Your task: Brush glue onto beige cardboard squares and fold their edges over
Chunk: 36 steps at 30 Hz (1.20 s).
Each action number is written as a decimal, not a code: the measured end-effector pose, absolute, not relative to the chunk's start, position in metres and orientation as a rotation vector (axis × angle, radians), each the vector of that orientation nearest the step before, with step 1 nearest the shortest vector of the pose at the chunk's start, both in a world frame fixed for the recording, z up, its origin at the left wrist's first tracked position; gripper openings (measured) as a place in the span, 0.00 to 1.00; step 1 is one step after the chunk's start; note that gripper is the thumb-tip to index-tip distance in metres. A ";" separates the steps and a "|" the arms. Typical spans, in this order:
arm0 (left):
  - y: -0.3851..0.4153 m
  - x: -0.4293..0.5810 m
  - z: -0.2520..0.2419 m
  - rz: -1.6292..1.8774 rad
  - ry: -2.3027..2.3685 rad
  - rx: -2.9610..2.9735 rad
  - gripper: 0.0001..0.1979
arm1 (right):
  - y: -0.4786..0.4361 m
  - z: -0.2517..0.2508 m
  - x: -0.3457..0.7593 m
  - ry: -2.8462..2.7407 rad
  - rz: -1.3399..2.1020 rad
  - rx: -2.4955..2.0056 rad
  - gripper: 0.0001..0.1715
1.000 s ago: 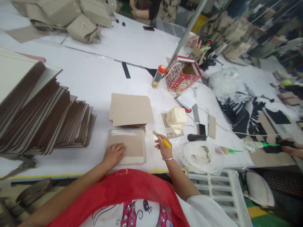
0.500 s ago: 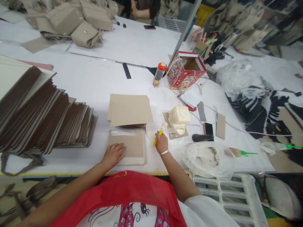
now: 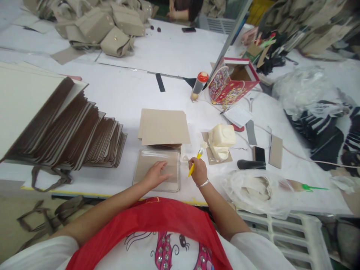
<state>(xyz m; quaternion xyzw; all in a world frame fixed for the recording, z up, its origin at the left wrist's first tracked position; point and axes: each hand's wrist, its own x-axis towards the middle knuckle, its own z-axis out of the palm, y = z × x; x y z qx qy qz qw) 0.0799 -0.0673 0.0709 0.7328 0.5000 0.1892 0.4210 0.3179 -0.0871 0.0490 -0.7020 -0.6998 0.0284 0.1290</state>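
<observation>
My right hand is closed around a yellow-handled brush, its pale bristles pointing away from me, beside a cream plastic container. White residue coats the container's mouth, which lies on a small board. Over a beige rectangular panel with rounded corners, my left hand has its fingers apart and grips nothing. Whether it touches the panel I cannot tell. White streaks mark the panel's far edge. Just beyond lies a stack of beige sheets.
To the left leans a long row of brown-edged boards. A red patterned paper bag and a red-capped bottle stand behind. On the right are a plastic bag and a black-handled tool. Beige bags pile up at the far left.
My left hand has shifted right across the panel, its fingers lifting and spreading. The brush now stands more upright in my right hand. The pale strip along the panel's near edge no longer shows.
</observation>
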 end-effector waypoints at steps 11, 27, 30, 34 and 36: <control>-0.059 0.090 0.104 0.588 0.959 1.846 0.09 | -0.127 0.090 0.258 -1.852 0.224 -1.560 0.13; -0.047 -0.014 0.075 0.632 1.488 1.211 0.16 | -0.122 0.061 0.237 -1.560 0.538 -2.003 0.17; -0.043 -0.018 0.059 0.624 1.507 0.994 0.19 | -0.108 0.060 0.235 -1.447 0.557 -2.001 0.17; -0.033 -0.016 0.049 0.661 1.539 0.853 0.20 | -0.089 0.049 0.227 -1.371 0.501 -1.988 0.17; -0.026 -0.014 0.044 0.694 1.619 0.885 0.18 | -0.078 0.042 0.225 -1.374 0.473 -2.003 0.17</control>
